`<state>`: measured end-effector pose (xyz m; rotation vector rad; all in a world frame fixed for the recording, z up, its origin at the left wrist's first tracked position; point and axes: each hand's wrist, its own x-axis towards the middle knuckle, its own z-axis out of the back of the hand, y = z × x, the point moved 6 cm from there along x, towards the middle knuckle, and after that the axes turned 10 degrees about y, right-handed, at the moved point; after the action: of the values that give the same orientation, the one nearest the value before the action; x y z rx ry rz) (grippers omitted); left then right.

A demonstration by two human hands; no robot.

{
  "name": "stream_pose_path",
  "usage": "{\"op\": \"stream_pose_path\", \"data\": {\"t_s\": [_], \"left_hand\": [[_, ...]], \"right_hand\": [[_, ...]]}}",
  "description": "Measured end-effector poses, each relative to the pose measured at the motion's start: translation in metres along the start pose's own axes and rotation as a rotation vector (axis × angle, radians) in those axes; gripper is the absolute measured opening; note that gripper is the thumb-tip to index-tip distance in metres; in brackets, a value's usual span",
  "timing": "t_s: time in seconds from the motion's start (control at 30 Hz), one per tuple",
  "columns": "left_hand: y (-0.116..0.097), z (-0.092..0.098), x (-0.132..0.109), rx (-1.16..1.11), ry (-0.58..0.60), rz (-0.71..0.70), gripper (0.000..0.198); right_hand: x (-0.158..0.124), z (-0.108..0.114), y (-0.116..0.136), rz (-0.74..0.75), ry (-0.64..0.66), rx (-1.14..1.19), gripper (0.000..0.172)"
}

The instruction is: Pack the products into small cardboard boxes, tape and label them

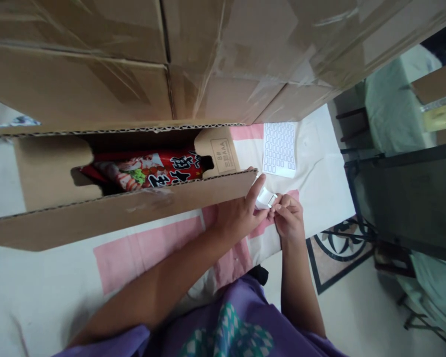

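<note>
My left hand (241,213) holds a small white plastic-looking object (264,199) with a grey loop or edge at its right end, beside the corner of an open cardboard box (134,210). Its exact kind is unclear. The left thumb and fingers lie on either side of it. Close against that grey end, my right hand (289,215) has its fingertips pinched together; what lies between them is too small to make out. Inside the box is a red printed food packet (171,168) with dark lettering and a food picture, partly hidden by the raised flaps.
Large taped cartons (193,74) stand stacked along the far side. A sheet of blue-outlined labels (279,148) lies right of the open box on the white and pink tablecloth (144,253). To the right are a dark panel (416,198) and a patterned floor tile (340,250).
</note>
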<state>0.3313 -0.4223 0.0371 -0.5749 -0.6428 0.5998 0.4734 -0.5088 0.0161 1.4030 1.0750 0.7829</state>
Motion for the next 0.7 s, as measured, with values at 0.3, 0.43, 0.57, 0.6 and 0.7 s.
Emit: {"op": "stream_pose_path", "data": {"t_s": [0.3, 0.43, 0.57, 0.6, 0.7], "left_hand": [[0.0033, -0.0029, -0.0003, -0.083, 0.016, 0.007, 0.077], [0.004, -0.0047, -0.0005, -0.085, 0.037, 0.023, 0.074], [0.0036, -0.0026, 0.0005, -0.096, 0.041, 0.017, 0.077], [0.0032, -0.002, 0.0008, -0.092, 0.048, 0.011, 0.076], [-0.0004, -0.0018, 0.0017, -0.058, 0.091, -0.037, 0.066]], "right_hand": [[0.0021, -0.0009, 0.0011, -0.042, 0.088, 0.041, 0.038], [0.0029, 0.0015, -0.0002, -0.071, 0.102, 0.05, 0.039], [0.0039, 0.0035, -0.0021, -0.109, 0.143, 0.066, 0.037], [0.0039, 0.0044, -0.0027, -0.121, 0.149, 0.069, 0.035], [0.0031, 0.0081, -0.0047, -0.157, 0.15, 0.076, 0.033]]}}
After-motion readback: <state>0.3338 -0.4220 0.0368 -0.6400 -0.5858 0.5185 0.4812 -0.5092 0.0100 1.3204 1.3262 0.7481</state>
